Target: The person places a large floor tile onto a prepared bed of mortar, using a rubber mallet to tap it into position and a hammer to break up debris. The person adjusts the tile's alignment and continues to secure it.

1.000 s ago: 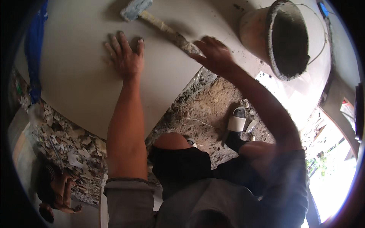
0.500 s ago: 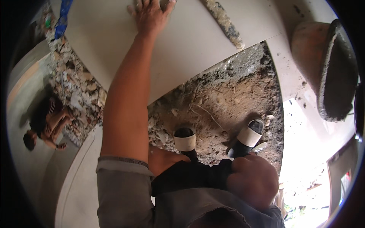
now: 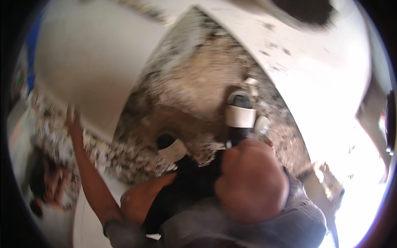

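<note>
Large, pale, smooth tile-like slab (image 3: 95, 62) lay upper left, beside bare brown earth (image 3: 206, 74). Bare left hand (image 3: 74, 120) was at its near-left edge, fingers blurred; contact or grip could not be told. Right hand was not visible. Judged: good handling needed even finger pressure, fingertips clear of the underside. No brand, label or writing was legible.
</note>
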Motion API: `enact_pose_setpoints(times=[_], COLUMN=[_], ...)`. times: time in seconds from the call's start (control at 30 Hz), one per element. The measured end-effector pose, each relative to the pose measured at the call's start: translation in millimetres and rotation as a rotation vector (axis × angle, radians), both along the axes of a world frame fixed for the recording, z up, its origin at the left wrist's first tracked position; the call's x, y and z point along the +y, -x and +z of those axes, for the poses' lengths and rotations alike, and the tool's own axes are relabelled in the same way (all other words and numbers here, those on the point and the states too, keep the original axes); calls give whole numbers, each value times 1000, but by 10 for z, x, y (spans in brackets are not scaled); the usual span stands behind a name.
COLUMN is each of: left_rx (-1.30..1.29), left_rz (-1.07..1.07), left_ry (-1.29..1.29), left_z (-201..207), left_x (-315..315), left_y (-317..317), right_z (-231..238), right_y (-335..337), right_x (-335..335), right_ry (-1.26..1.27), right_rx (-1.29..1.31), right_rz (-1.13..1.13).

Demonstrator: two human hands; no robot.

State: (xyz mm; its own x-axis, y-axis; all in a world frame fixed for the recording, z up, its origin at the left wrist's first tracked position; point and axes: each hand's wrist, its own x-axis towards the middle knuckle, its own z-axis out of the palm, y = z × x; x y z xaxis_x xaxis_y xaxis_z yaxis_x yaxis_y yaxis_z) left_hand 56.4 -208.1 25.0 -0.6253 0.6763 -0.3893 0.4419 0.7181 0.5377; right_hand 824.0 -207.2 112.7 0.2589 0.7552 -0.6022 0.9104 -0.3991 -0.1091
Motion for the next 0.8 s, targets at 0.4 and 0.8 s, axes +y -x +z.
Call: enact_pose_setpoints(times=[0.4, 0.8], left_rx=[275, 78], left_rz=[339, 498], left_ry=[310, 119], left_z=[98, -218], left_x=[-1517, -1547], left_y=[-68, -258], right_z=[-899, 325], right_y=[-1029, 1663], right_x=[-95, 2139], right_ry=[232, 23], right_rx=[-60, 16], right_rz=[259, 1441])
